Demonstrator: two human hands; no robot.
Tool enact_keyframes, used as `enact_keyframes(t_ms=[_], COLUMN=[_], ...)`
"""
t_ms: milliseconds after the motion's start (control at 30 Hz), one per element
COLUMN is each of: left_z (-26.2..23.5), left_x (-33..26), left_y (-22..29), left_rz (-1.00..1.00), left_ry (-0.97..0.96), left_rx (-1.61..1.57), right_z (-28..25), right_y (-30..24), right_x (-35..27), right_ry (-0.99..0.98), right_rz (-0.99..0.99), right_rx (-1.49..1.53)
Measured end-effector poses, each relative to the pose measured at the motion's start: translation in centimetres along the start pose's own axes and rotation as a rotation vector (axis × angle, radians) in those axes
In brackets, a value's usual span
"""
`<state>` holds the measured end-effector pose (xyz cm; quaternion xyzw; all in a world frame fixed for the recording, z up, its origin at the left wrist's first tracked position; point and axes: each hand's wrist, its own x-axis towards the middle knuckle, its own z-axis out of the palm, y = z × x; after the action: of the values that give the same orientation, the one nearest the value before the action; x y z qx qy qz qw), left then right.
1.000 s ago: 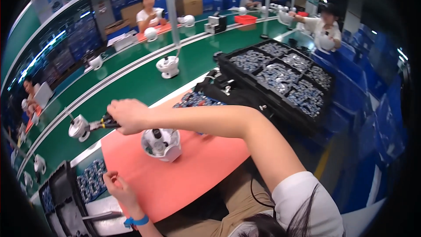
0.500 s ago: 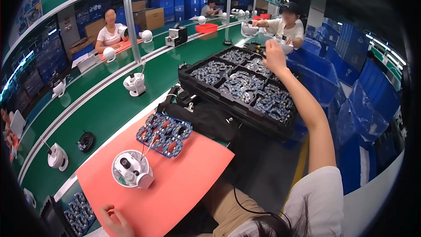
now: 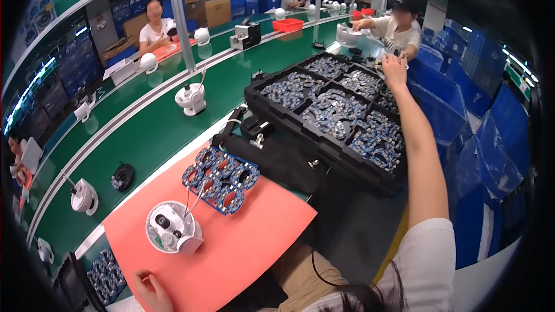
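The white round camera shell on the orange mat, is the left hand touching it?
Apart. The head view shows bare orange mat between the left hand and the white shell.

— What do we have on? 
— We wear a white short-sleeved shirt [image 3: 425,266] and tan trousers [image 3: 300,280]. 
— And our hands? 
— Our left hand [image 3: 151,290] and right hand [image 3: 394,69] are bare. No gloves, no rings.

A single head-worn fisheye view looks steeply down, close over the orange mat [image 3: 243,248], edges bending.
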<state>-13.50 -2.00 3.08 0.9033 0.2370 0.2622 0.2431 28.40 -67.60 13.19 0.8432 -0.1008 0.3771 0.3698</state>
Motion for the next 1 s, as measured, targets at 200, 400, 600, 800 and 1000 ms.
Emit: enact_keyframes(t_ms=[200,400,600,800,1000], left_z=[2.7,2.2,1.6,3.1,2.6], left_x=[0.2,0.4,-1.0,-3.6,-1.2], left_y=[-5.6,-3.1,-0.4,3.1,6.4], left_rz=[-0.053,0.050,0.047,0.225,0.247], left_ry=[0.000,0.100,0.127,0.032,0.048], left_rx=[-0.295,-0.249,-0.264,-0.371,-0.394], right_z=[-6.9,-20.2,-30.7,-32.9,-34.6], right_y=[-2.1,-6.9,-10.3,-13.5,-17.4], right_x=[0.2,-4.3,-11.4,-17.0,-18.5], right_ry=[0.253,0.350,0.473,0.558,0.702], right_rz=[-0.230,-0.566,-1.048,-1.252,-1.259], right_rx=[0.292,0.778,1.110,1.325,1.425])
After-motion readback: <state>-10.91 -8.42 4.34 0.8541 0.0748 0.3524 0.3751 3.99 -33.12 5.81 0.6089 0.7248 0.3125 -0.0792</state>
